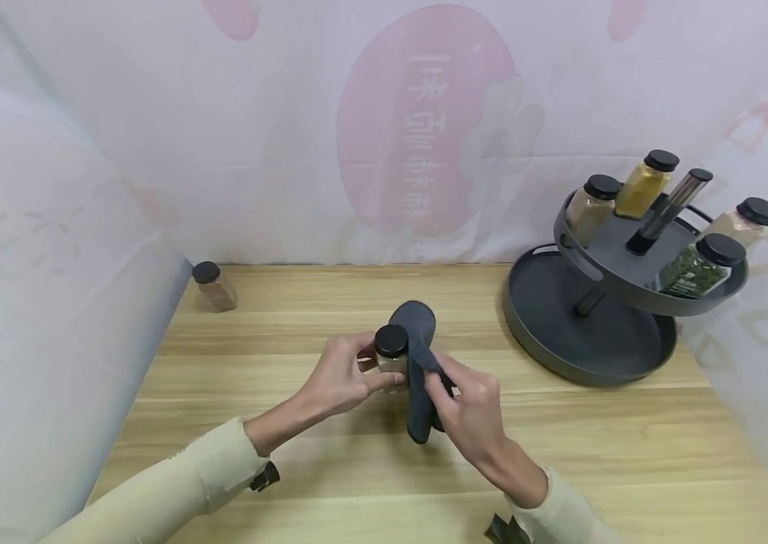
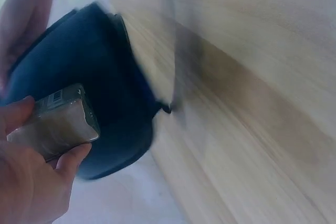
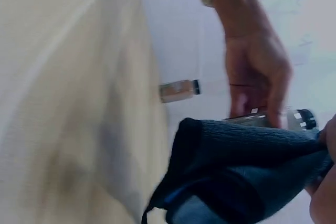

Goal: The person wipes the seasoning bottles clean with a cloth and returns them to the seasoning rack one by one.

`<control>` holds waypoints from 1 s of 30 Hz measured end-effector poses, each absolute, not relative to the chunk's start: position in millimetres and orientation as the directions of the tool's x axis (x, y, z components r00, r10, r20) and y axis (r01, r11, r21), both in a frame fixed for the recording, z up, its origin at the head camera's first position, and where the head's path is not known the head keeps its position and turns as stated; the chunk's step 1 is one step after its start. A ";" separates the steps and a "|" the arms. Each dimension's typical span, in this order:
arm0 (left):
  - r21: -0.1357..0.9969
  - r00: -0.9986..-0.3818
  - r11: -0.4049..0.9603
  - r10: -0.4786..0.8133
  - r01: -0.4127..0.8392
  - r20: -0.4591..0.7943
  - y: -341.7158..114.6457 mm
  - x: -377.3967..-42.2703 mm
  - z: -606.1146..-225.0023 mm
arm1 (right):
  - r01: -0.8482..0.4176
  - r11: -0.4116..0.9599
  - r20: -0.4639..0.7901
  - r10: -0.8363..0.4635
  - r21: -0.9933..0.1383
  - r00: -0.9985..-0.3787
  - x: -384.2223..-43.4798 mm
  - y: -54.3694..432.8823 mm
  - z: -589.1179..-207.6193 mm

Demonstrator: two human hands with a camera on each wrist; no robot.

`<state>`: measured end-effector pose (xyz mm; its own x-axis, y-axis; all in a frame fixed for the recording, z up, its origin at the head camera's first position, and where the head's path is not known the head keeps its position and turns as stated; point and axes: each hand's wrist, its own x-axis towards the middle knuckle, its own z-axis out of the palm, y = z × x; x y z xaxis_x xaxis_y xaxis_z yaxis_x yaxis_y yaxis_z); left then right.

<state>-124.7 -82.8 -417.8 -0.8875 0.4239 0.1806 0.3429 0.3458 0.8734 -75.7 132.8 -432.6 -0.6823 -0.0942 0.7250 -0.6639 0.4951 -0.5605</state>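
A screened-off tabletop booth is suggested by printed sheeting (image 1: pixel 275 151) hung far, left and right of a wood-grain table (image 1: pixel 302 302), with a kitchen touch given by spice jars (image 1: pixel 692 270) on a two-tier rack (image 1: pixel 560 325).

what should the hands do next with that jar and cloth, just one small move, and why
I'd probably draw the dark cloth gently along the jar: the right hand pinches the cloth right beside it, while the left hand grips the jar clear of the table.
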 end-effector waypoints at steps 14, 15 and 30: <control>0.902 -0.899 0.301 0.403 0.310 0.175 -81.5 -123.8 -399.3 | -0.616 0.519 0.665 -0.117 -0.592 -0.737 -75.5 134.6 -449.1; 0.904 -0.900 0.299 0.400 0.305 0.172 -81.9 -123.9 -398.0 | -0.615 0.522 0.661 -0.123 -0.591 -0.740 -75.3 134.8 -450.4; 0.897 -0.913 0.343 0.385 0.280 0.138 -90.0 -125.8 -392.2 | -0.615 0.570 0.665 -0.154 -0.545 -0.731 -82.9 157.2 -444.5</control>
<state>-125.8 -90.0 -392.2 -0.9127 0.3848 0.1377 0.2798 0.3426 0.8968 -82.9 157.2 -444.5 -0.7312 -0.1540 0.6645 -0.6150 0.5701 -0.5447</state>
